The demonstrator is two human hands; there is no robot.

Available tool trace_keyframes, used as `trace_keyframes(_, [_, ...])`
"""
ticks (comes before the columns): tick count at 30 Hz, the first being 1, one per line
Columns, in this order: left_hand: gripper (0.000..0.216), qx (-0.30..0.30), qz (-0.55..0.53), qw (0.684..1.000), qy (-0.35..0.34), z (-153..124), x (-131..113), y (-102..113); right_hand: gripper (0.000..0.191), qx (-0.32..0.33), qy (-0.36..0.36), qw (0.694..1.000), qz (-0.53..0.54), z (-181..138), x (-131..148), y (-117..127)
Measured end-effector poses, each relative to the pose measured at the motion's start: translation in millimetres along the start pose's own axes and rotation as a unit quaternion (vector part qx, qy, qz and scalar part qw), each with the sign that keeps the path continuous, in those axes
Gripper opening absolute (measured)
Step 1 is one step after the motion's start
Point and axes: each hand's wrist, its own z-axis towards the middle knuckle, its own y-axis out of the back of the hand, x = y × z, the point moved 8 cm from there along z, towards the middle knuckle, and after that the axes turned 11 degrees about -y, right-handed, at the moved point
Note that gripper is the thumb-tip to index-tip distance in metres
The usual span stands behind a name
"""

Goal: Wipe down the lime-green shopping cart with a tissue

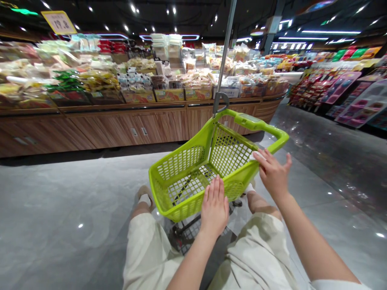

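A lime-green shopping cart (184, 205) stands between my knees, turned so its long side faces me. Its basket has lattice walls and holds nothing that I can see. My left hand (214, 207) rests on the near rim, fingers stretched out together and palm down. At the rim's right end, close to the push handle (276, 135), my right hand (273, 173) presses a small white tissue (256, 156) against the green plastic. Its fingertips hold the tissue while the thumb side sticks out. The lower rack beneath the basket is partly hidden by my left arm.
A wood-panelled counter (121, 127) piled with packaged food runs across the back. A grey pole (225, 52) rises behind the cart. Slanted goods shelves (341, 88) stand at the right. A price sign (59, 22) hangs upper left. The floor (75, 201) is shiny grey tile.
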Motion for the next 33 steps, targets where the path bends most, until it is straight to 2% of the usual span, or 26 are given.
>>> trace_keyframes(1, [0.063, -0.002, -0.001, 1.0, 0.001, 0, -1, 0, 0.04, -0.01, -0.024, 1.0, -0.004, 1, -3, 1])
trace_keyframes(3, [0.064, -0.005, -0.002, 1.0, 0.004, 1, -2, -1, 0.044, 0.008, -0.022, 1.0, 0.001, -11, 16, -4])
trace_keyframes(6, [0.064, -0.006, -0.004, 1.0, 0.006, 1, -2, -2, 0.05, 0.08, 0.076, 0.993, 0.037, -45, 75, -15])
trace_keyframes(8, [0.064, -0.005, -0.003, 1.0, 0.005, 0, -1, -2, 0.051, 0.111, 0.138, 0.983, 0.055, -58, 95, -16])
trace_keyframes(9, [0.063, -0.004, -0.003, 1.0, 0.004, 0, 0, -2, 0.051, 0.115, 0.15, 0.98, 0.054, -56, 92, -15])
trace_keyframes(11, [0.063, -0.002, 0.002, 1.0, 0.001, 0, 1, -1, 0.051, 0.096, 0.134, 0.986, 0.038, -39, 65, -10])
trace_keyframes(13, [0.063, 0.0, 0.006, 1.0, 0.002, 0, 1, -1, 0.049, 0.047, 0.069, 0.996, 0.013, -14, 24, -3])
trace_keyframes(15, [0.063, 0.001, 0.008, 1.0, 0.006, 1, -1, -1, 0.048, 0.003, -0.001, 1.0, -0.006, 1, -3, 3])
trace_keyframes(16, [0.063, 0.001, 0.006, 1.0, 0.008, 2, -2, -1, 0.048, -0.006, -0.022, 1.0, -0.01, 2, -6, 4])
trace_keyframes(18, [0.063, 0.001, 0.002, 1.0, 0.011, 2, -3, -2, 0.051, 0.014, -0.016, 1.0, -0.002, -10, 14, -2])
trace_keyframes(21, [0.063, -0.003, 0.003, 1.0, 0.012, 2, -3, -2, 0.052, 0.09, 0.088, 0.991, 0.037, -44, 73, -15])
trace_keyframes(23, [0.063, -0.004, 0.006, 1.0, 0.008, 1, -1, -2, 0.052, 0.123, 0.153, 0.979, 0.056, -56, 92, -17])
trace_keyframes(24, [0.062, -0.004, 0.008, 1.0, 0.006, 1, 0, -1, 0.052, 0.126, 0.165, 0.977, 0.055, -54, 89, -17])
trace_keyframes(26, [0.061, -0.001, 0.011, 1.0, 0.002, 0, 1, -1, 0.051, 0.1, 0.139, 0.984, 0.037, -35, 61, -12])
trace_keyframes(28, [0.06, 0.002, 0.012, 1.0, 0.002, 1, 1, -1, 0.047, 0.047, 0.07, 0.996, 0.013, -10, 21, -5])
trace_keyframes(30, [0.061, 0.003, 0.011, 1.0, 0.004, 2, -1, -2, 0.044, 0.004, 0.003, 1.0, -0.004, 3, -3, 0])
trace_keyframes(31, [0.061, 0.002, 0.009, 1.0, 0.006, 2, -2, -2, 0.045, -0.002, -0.015, 1.0, -0.006, 2, -3, 0])
trace_keyframes(33, [0.062, -0.001, 0.006, 1.0, 0.01, 3, -3, -2, 0.05, 0.021, -0.003, 1.0, 0.002, -12, 20, -6])
